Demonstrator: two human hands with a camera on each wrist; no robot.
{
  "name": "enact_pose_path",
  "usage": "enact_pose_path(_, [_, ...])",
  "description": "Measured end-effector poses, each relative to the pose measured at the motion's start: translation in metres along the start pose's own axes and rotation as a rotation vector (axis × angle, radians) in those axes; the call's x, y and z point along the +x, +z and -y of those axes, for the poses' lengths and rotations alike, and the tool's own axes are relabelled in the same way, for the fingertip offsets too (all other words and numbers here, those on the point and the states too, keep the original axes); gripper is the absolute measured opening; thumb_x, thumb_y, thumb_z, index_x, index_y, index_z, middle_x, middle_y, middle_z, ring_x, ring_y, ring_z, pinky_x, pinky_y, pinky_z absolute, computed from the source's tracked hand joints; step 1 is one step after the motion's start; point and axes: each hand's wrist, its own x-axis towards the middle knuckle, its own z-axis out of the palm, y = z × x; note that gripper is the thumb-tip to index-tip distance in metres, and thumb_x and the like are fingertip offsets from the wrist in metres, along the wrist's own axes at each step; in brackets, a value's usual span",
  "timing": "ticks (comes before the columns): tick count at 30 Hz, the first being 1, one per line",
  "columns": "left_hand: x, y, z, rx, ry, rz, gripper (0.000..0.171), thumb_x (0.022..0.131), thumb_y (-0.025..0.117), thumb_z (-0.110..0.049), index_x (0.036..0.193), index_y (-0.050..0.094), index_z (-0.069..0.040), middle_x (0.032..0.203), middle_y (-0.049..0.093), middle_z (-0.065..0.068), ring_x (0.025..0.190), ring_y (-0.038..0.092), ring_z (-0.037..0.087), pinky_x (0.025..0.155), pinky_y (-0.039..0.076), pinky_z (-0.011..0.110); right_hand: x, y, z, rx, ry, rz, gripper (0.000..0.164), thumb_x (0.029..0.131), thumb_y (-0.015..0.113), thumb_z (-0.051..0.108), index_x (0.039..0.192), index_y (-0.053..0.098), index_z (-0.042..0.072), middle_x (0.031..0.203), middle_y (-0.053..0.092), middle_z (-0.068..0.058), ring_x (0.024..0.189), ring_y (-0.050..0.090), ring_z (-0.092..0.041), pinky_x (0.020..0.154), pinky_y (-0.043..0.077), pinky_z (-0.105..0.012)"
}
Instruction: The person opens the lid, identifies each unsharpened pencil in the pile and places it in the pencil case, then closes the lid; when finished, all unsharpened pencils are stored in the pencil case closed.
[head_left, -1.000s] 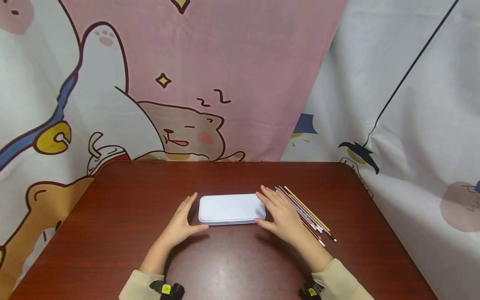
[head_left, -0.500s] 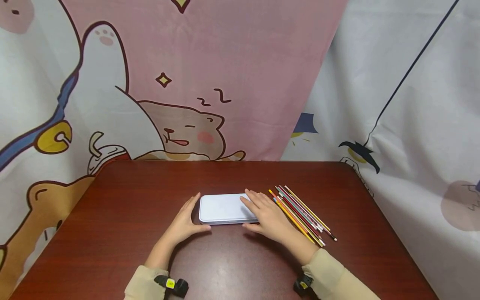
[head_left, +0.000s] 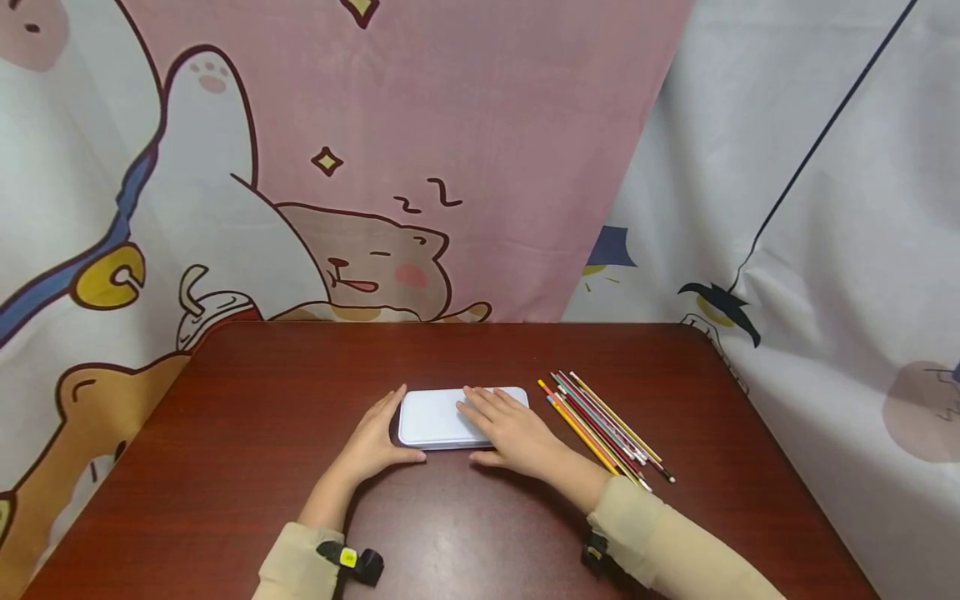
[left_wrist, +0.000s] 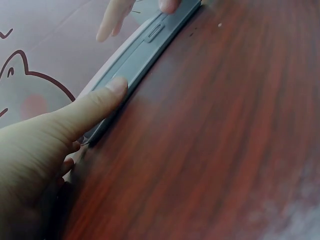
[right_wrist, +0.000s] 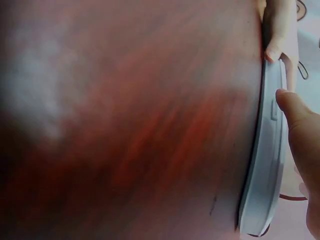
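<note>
On the table (head_left: 225, 500), your case (head_left: 435, 417) lies with its long side towards you. Your left hand (head_left: 370, 444), fingers spread, brackets its left end; your right hand (head_left: 517, 433), fingers straight over its top, is nearer the catch (right_wrist: 274, 109), which the right wrist view shows clearly and the head view barely.

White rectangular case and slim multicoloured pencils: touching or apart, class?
Apart: the head view shows reddish-brown table between the case and the pencils.

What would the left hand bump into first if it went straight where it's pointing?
Most likely the white case: its end lies just ahead of the left hand, though they may already be touching.
</note>
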Motion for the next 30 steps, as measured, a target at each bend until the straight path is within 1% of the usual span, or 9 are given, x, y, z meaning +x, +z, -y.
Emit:
enact_pose_path(5, [0.001,0.001,0.001,0.018,-0.011,0.014,0.123,0.056,0.091,-0.046,0.151,0.025,-0.004,0.149,0.032,0.023,0.137,0.027,0.041,0.107,0.023,0.056,0.006,0.004,0.0,-0.045,-0.041,0.046,0.077,0.087,0.061,0.055,0.145,0.041,0.008,0.151,0.034,-0.014,0.136,0.035,-0.027,0.11,0.025,-0.041])
enact_pose_path(7, [0.001,0.001,0.001,0.019,-0.004,0.017,0.123,0.056,0.091,-0.046,0.151,0.025,-0.003,0.149,0.031,0.023,0.137,0.027,0.041,0.107,0.023,0.055,0.009,0.005,0.0,-0.066,-0.053,0.057,0.077,0.088,0.061,0.055,0.146,0.041,0.008,0.15,0.034,-0.014,0.136,0.035,-0.027,0.11,0.025,-0.041])
enact_pose_path(12, [0.003,0.003,0.002,0.033,0.021,0.021,0.122,0.056,0.09,-0.047,0.15,0.026,-0.002,0.149,0.033,0.023,0.137,0.028,0.04,0.108,0.022,0.055,0.014,0.009,0.002,-0.111,-0.085,0.064,0.076,0.088,0.061,0.053,0.145,0.042,0.008,0.148,0.038,-0.014,0.134,0.038,-0.027,0.108,0.03,-0.04])
enact_pose_path(17, [0.003,0.004,0.002,0.024,0.015,0.023,0.121,0.057,0.091,-0.043,0.15,0.027,-0.002,0.149,0.033,0.023,0.136,0.029,0.039,0.108,0.024,0.053,0.018,0.013,0.005,-0.17,-0.098,0.078,0.072,0.09,0.06,0.051,0.145,0.042,0.008,0.146,0.041,-0.013,0.133,0.04,-0.026,0.105,0.035,-0.038])
enact_pose_path(20, [0.004,0.005,0.002,0.012,0.019,0.021,0.12,0.057,0.092,-0.041,0.15,0.027,-0.001,0.148,0.033,0.024,0.135,0.03,0.039,0.107,0.026,0.053,0.018,0.014,0.006,-0.213,-0.109,0.064,0.069,0.09,0.061,0.048,0.143,0.044,0.007,0.144,0.044,-0.014,0.131,0.042,-0.026,0.102,0.038,-0.038])
enact_pose_path(25, [0.005,0.005,0.002,0.001,0.035,0.008,0.119,0.057,0.092,-0.038,0.149,0.028,0.0,0.147,0.035,0.026,0.134,0.033,0.04,0.106,0.027,0.053,0.018,0.016,0.008,-0.255,-0.13,0.027,0.067,0.09,0.063,0.043,0.141,0.047,0.004,0.141,0.047,-0.016,0.129,0.044,-0.029,0.101,0.039,-0.038])
enact_pose_path(30, [0.007,0.006,0.001,-0.013,0.047,-0.002,0.118,0.056,0.093,-0.037,0.148,0.03,0.002,0.145,0.037,0.027,0.132,0.035,0.041,0.105,0.029,0.053,0.018,0.018,0.012,-0.326,-0.175,-0.039,0.06,0.09,0.063,0.039,0.135,0.052,0.0,0.136,0.052,-0.018,0.124,0.05,-0.031,0.097,0.044,-0.038])
